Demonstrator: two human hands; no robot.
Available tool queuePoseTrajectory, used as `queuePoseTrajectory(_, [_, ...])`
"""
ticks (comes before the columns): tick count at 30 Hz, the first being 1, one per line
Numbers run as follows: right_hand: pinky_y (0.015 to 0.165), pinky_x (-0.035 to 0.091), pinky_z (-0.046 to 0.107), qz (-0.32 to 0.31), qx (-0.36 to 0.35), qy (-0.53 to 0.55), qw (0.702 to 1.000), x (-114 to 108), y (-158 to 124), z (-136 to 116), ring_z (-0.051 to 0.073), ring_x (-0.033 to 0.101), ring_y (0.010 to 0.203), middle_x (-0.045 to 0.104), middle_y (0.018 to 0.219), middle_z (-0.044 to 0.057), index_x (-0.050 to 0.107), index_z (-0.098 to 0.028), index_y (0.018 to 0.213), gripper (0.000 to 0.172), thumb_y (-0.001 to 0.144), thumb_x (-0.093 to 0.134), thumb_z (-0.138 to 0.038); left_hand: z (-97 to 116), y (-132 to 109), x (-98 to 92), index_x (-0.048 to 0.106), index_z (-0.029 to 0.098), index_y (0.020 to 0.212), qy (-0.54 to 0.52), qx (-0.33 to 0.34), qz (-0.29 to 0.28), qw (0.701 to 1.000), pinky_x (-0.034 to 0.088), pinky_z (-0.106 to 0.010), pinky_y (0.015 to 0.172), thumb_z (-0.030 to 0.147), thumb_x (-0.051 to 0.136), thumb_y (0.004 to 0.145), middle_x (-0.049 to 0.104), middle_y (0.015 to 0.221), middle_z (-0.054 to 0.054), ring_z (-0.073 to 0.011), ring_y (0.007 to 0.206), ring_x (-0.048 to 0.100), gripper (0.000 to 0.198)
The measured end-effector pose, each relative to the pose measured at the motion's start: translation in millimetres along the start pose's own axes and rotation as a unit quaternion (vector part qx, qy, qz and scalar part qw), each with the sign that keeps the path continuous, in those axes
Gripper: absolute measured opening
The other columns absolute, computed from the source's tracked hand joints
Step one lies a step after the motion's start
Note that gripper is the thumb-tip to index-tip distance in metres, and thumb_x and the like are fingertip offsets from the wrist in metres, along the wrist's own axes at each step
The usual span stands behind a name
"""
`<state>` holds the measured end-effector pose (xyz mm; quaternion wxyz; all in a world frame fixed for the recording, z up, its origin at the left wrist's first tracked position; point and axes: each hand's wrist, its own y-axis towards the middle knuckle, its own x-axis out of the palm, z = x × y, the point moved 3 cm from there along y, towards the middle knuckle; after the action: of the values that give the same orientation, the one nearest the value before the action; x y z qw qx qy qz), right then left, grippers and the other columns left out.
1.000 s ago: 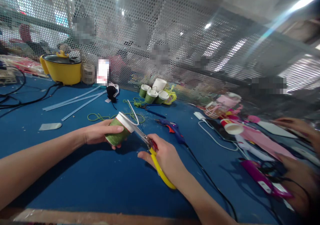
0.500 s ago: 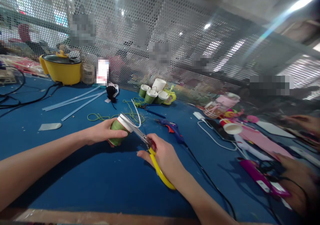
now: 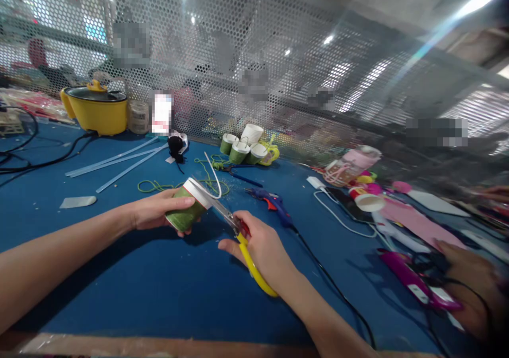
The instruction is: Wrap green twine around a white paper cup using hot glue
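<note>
My left hand (image 3: 153, 212) is wrapped round a green paper cup (image 3: 186, 212) held on its side above the blue table (image 3: 131, 289), its white rim pointing right. A thin white strip (image 3: 214, 175) curls up off the rim. My right hand (image 3: 260, 246) grips yellow-handled scissors (image 3: 238, 230), whose blades reach the cup's rim.
A blue glue gun (image 3: 276, 204) with a black cord lies just behind the scissors. Several green cups (image 3: 242, 148), green cord (image 3: 159, 186), clear glue sticks (image 3: 119, 164) and a yellow pot (image 3: 95, 111) stand further back. Another person's hand (image 3: 471, 284) rests at the right among pink items.
The cup has turned slightly in my left hand and the white strip has shifted at the rim. The scissors stay at the rim. The other person's far hand has left the view.
</note>
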<state>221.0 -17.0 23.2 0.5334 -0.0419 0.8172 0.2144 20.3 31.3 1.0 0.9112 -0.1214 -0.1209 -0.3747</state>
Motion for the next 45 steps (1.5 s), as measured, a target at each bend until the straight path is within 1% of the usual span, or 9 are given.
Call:
queuePoseTrajectory(5, [0.052,0.039,0.024,-0.022,0.021,0.022,0.999,2,2,0,0.015,0.051,0.06,0.058,0.074,0.003,0.053,-0.018,0.094,0.05,0.06,0.073,-0.047,1,0,3.4,0.053,0.015,0.099,0.069,0.009,0.038,0.997,0.049,-0.026,0.055,0.046,0.07,0.067,0.058,0.075,-0.001,-0.0133,0.062,0.058,0.048])
queuePoseTrajectory(9, [0.052,0.039,0.024,-0.006,0.01,0.021,1.0,1,2,-2,0.015,0.05,0.059,0.058,0.072,0.003,0.053,-0.018,0.093,0.044,0.064,0.07,-0.047,-1,0,4.1,0.051,0.016,0.102,0.08,0.012,0.042,0.996,0.049,-0.026,0.055,0.045,0.07,0.068,0.057,0.076,0.0,-0.0134,0.063,0.058,0.049])
queuePoseTrajectory(16, [0.048,0.036,0.023,0.001,0.007,0.0,1.0,1,1,-2,0.013,0.048,0.053,0.055,0.062,-0.001,0.054,-0.018,0.083,0.034,0.067,0.068,-0.046,5,1,0.7,0.05,0.014,0.103,0.12,0.031,0.108,0.986,0.048,-0.028,0.061,0.041,0.072,0.065,0.056,0.077,-0.001,-0.0145,0.065,0.057,0.052])
queuePoseTrajectory(20, [0.046,0.035,0.022,0.002,0.007,-0.002,1.0,-2,0,-6,0.012,0.046,0.049,0.054,0.059,-0.002,0.055,-0.018,0.081,0.033,0.069,0.066,-0.047,10,0,-2.0,0.051,0.013,0.105,0.124,0.058,0.094,0.986,0.046,-0.026,0.064,0.042,0.073,0.064,0.058,0.085,-0.003,-0.0148,0.071,0.057,0.054])
queuePoseTrajectory(24, [0.046,0.036,0.022,0.014,-0.004,0.003,1.0,-4,0,-6,0.012,0.048,0.049,0.054,0.058,-0.002,0.055,-0.018,0.081,0.034,0.072,0.062,-0.051,6,0,-3.0,0.05,0.015,0.108,0.028,0.04,0.03,0.998,0.047,-0.03,0.066,0.051,0.072,0.063,0.06,0.095,-0.008,-0.0189,0.076,0.061,0.062])
queuePoseTrajectory(27, [0.048,0.037,0.023,0.011,-0.008,0.0,1.0,-3,0,-4,0.012,0.049,0.051,0.056,0.06,-0.001,0.055,-0.018,0.083,0.034,0.072,0.061,-0.05,2,0,-0.7,0.05,0.015,0.106,-0.003,0.011,-0.003,1.0,0.048,-0.029,0.056,0.054,0.07,0.064,0.061,0.092,-0.009,-0.0185,0.068,0.062,0.06])
queuePoseTrajectory(30, [0.051,0.039,0.024,0.013,-0.001,-0.004,1.0,-1,1,-2,0.014,0.051,0.055,0.058,0.066,0.001,0.054,-0.018,0.087,0.039,0.067,0.066,-0.049,1,0,1.3,0.051,0.014,0.102,0.034,0.008,0.016,0.999,0.044,-0.023,0.046,0.051,0.069,0.067,0.06,0.083,-0.006,-0.0155,0.06,0.06,0.054])
queuePoseTrajectory(34, [0.054,0.041,0.025,0.014,0.003,0.006,1.0,1,1,-2,0.014,0.052,0.058,0.06,0.074,0.002,0.053,-0.019,0.092,0.044,0.062,0.072,-0.045,1,0,5.2,0.051,0.014,0.102,0.072,0.002,0.026,0.997,0.044,-0.021,0.046,0.048,0.069,0.068,0.058,0.073,-0.001,-0.0133,0.059,0.058,0.051])
queuePoseTrajectory(45, [0.048,0.037,0.023,-0.001,0.008,-0.01,1.0,-1,0,-5,0.012,0.049,0.051,0.056,0.061,-0.001,0.055,-0.019,0.083,0.031,0.069,0.068,-0.043,5,2,0.6,0.051,0.014,0.104,0.127,0.036,0.089,0.987,0.047,-0.026,0.057,0.043,0.07,0.067,0.057,0.079,-0.003,-0.0149,0.066,0.057,0.051])
